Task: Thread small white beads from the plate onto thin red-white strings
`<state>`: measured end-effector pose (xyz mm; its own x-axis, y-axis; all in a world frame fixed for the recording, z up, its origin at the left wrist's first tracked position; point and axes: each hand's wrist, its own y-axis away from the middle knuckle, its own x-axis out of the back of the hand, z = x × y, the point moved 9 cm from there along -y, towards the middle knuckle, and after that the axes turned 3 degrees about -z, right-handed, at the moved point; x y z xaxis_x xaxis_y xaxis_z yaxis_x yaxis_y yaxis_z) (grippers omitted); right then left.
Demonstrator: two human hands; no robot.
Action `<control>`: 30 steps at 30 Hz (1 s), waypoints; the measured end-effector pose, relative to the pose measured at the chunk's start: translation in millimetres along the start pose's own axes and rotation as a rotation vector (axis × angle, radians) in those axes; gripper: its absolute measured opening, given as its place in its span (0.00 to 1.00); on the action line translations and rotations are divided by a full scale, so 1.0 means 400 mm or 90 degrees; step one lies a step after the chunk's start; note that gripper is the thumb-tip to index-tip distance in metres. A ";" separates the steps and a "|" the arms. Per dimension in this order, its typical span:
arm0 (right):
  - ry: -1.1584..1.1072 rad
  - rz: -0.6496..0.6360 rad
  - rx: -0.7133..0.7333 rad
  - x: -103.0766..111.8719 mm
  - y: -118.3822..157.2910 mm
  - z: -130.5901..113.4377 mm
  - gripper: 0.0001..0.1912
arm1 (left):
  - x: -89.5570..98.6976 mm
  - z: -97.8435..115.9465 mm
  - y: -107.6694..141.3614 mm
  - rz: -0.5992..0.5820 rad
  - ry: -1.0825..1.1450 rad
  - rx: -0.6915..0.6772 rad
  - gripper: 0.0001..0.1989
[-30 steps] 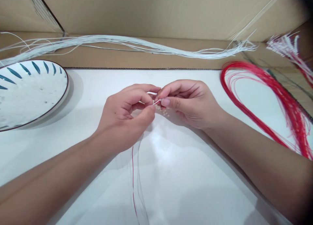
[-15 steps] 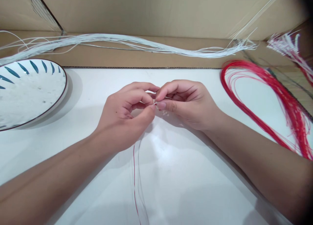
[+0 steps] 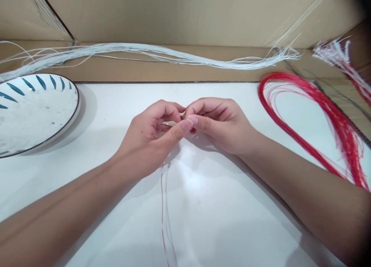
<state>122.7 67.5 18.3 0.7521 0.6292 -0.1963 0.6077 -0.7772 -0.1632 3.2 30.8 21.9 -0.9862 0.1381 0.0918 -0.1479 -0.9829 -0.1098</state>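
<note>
My left hand [image 3: 155, 133] and my right hand [image 3: 222, 122] meet above the middle of the white table, thumb tips touching. Both are closed in a pinch on thin cord, and the pinched part is mostly hidden behind the fingers. From beneath my left hand a thin red cord [image 3: 162, 216] runs down toward the near edge. Beside it trails a pale, whitish cord [image 3: 168, 216]. A bit of red shows under the right fingertips; its form is too small to make out.
A white plate [image 3: 34, 116] with blue-green leaf marks stands at left. Along the back, a bundle of white cords [image 3: 145, 48] lies on cardboard [image 3: 174, 72]. A looped bundle of red cords [image 3: 327, 101] is at right, with red-and-white cord ends [image 3: 333, 52] behind it.
My left thumb has moved up and right, against the right thumb, covering the small whitish piece that showed between the fingertips. The hanging cords have shifted slightly right. The view has tilted a little.
</note>
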 end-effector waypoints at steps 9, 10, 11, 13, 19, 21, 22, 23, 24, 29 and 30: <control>0.046 0.091 0.018 0.038 0.005 0.001 0.12 | -0.009 -0.007 0.001 -0.046 0.030 0.018 0.06; 0.056 0.090 0.019 0.038 0.005 0.001 0.12 | -0.002 -0.002 0.001 -0.027 0.012 0.005 0.02; 0.068 0.089 0.019 0.038 0.005 0.001 0.12 | 0.005 0.002 0.001 -0.005 -0.006 -0.006 0.03; 0.104 0.099 0.029 0.049 0.003 -0.003 0.11 | 0.021 0.010 0.001 0.047 -0.035 -0.027 0.06; 0.494 0.229 0.035 0.142 -0.009 -0.013 0.04 | 0.060 0.009 -0.001 0.154 0.026 -0.064 0.10; 0.595 0.207 0.034 0.143 -0.020 -0.006 0.09 | 0.064 0.008 -0.004 0.164 0.033 -0.074 0.11; 0.633 0.188 0.041 0.136 -0.026 -0.003 0.11 | 0.064 0.009 -0.005 0.164 0.031 -0.082 0.11; 0.666 0.168 0.048 0.127 -0.031 0.000 0.13 | 0.061 0.010 -0.007 0.160 0.026 -0.087 0.11; 0.694 0.151 0.053 0.118 -0.035 0.004 0.15 | 0.058 0.011 -0.008 0.154 0.018 -0.089 0.11; 0.732 0.137 0.060 0.095 -0.045 0.007 0.12 | 0.042 0.017 -0.009 0.140 -0.039 -0.086 0.09; 0.733 0.140 0.062 0.094 -0.045 0.005 0.10 | 0.040 0.018 -0.009 0.138 -0.047 -0.086 0.09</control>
<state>139.4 105.1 11.8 0.6562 0.0681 0.7515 0.4511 -0.8338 -0.3183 -11.6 35.5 31.1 -0.9886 -0.0882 0.1224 0.0530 -0.9627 -0.2652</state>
